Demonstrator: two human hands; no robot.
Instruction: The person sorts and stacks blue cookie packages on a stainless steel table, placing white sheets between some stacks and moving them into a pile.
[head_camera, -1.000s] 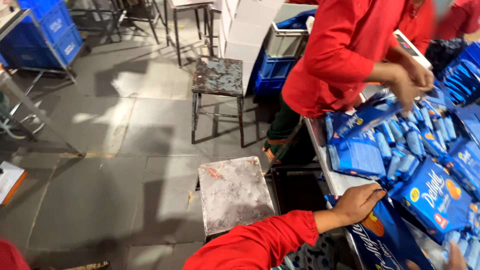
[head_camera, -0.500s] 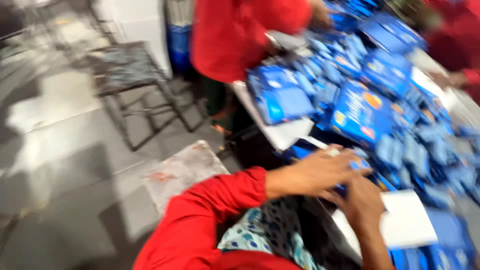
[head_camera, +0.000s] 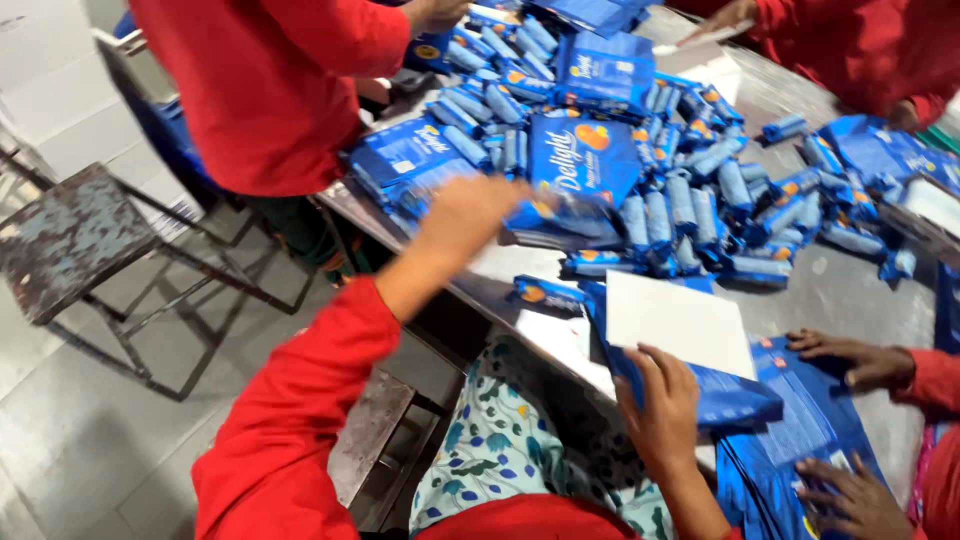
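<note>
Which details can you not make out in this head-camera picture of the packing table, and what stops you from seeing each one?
- Left hand: motion blur hides whether its fingers grip the large blue pack.
- Right hand: its fingertips are hidden in the open blue bag.
- White card: its lower edge is hidden inside the bag.
- Person in red: cut off by the top edge.

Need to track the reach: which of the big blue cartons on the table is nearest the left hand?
The upright blue carton with the orange fruit picture, just right of the left hand. The other cartons lie farther back.
</note>
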